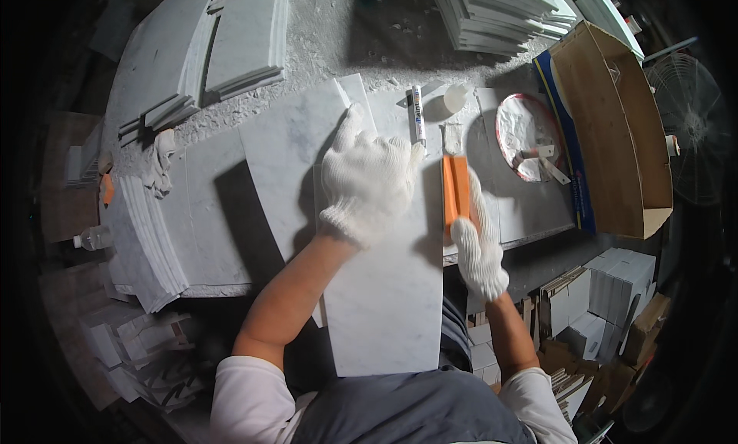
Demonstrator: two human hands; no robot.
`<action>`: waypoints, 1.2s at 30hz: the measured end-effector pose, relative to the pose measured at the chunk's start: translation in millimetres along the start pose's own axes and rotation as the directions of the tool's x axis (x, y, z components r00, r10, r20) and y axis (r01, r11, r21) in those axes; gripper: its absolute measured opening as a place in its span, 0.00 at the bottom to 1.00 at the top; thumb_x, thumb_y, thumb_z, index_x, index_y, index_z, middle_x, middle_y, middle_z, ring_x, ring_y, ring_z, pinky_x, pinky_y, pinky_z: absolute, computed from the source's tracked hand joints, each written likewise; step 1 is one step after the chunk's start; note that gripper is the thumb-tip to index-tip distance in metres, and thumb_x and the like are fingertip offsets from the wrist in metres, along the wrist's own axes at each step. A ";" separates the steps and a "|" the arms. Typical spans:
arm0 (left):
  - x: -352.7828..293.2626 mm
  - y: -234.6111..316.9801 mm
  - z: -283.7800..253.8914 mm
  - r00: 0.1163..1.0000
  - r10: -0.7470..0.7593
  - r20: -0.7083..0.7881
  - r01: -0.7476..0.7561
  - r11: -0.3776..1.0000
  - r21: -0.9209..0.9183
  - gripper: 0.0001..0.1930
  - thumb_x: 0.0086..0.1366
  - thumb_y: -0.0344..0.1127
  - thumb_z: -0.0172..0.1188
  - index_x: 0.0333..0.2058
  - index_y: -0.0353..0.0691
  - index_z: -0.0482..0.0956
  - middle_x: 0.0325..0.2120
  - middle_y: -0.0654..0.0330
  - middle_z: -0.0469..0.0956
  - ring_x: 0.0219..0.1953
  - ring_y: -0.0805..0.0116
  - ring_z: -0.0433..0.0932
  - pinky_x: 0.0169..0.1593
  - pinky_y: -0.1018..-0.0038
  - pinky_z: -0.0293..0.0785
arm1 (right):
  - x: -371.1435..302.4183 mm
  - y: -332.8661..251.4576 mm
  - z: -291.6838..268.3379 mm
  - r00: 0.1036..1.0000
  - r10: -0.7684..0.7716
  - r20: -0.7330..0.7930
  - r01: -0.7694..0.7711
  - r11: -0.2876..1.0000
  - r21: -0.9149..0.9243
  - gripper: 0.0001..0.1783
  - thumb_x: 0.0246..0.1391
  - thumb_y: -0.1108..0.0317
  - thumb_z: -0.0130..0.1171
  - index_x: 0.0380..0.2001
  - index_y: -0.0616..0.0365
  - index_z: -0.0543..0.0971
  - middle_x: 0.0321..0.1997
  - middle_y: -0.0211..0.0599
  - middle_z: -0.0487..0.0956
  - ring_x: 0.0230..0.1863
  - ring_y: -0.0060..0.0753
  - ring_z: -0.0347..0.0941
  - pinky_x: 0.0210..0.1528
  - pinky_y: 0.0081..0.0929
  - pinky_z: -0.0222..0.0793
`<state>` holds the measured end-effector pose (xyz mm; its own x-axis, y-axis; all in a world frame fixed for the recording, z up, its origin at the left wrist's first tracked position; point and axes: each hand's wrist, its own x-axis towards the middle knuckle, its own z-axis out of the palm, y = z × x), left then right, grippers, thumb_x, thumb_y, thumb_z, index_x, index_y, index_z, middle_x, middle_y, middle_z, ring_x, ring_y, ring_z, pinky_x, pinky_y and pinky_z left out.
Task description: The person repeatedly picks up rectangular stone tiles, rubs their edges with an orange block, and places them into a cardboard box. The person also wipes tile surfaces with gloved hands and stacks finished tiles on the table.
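In a white knit glove, my left hand (369, 179) rests on a long pale marble slab (384, 313), its index finger stretched toward the far end and its thumb spread toward the right edge. The slab's near end reaches my apron. Another marble piece (278, 152) lies at an angle beside it on the left. My gloved right hand (480, 248) is closed around an orange, grooved, block-like tool (456, 186) along the slab's right edge; its underside is hidden. A white paint marker (417, 113) lies beyond my hands, near a small translucent cup (455, 98).
A round, white-coated dish (526, 117) holds small scrapers (550, 158) on the right, beside an open cardboard box (626, 136). Stacked slabs stand at far left (250, 40), far right (500, 13) and near left (146, 240). A fan (696, 125) stands right.
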<state>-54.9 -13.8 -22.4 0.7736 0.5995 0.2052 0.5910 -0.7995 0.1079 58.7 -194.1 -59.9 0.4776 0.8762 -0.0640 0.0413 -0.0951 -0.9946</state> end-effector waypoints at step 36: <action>0.9 -1.2 0.0 1.000 -0.013 0.004 0.013 0.996 -0.089 0.18 0.73 0.46 0.55 0.30 0.42 0.85 0.24 0.52 0.84 0.38 0.51 0.85 0.58 0.60 0.78 | 1.9 -19.0 -2.2 0.998 0.037 0.054 -0.035 0.999 -0.027 0.48 0.68 0.41 0.57 0.78 0.57 0.54 0.49 0.38 0.74 0.37 0.21 0.72 0.35 0.19 0.71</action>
<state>-55.0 -12.3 -22.3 0.7669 0.6097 0.2001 0.5783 -0.7919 0.1962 60.7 -191.7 -41.0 0.4312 0.8962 -0.1048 0.0479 -0.1388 -0.9892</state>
